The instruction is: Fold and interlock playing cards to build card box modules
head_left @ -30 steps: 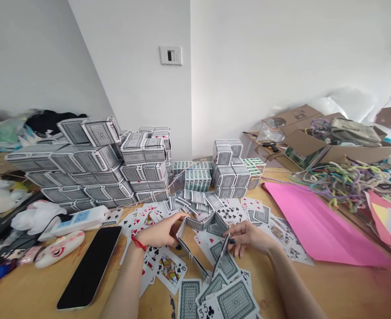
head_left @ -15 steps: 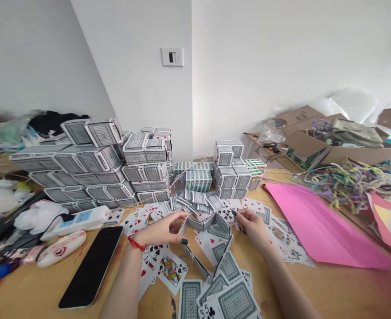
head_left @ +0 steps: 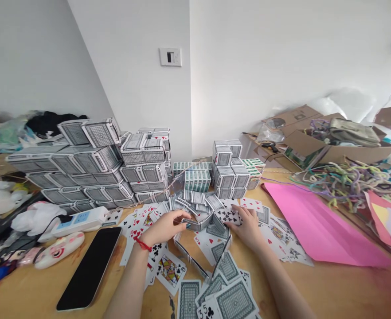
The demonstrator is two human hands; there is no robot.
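Observation:
Folded playing cards stand on edge in an angular ring before me. My left hand, with a red cord at the wrist, has thumb and fingertips closed on a folded card at the ring's far left corner. My right hand is at the ring's far right side, thumb and fingers apart, reaching over a face-up clubs card. Whether its thumb touches the ring, I cannot tell. Folded cards lie piled just beyond. Loose cards lie face down nearer me.
Blocks of folded cards are stacked at left, with a smaller stack behind the ring. A phone and power strip lie left. Pink paper, tangled yarn and a cardboard box occupy the right.
My left thumb has moved up and away from the ring's near-left wall to the far left corner. My right hand has shifted slightly left, its fingers spreading from a pinch.

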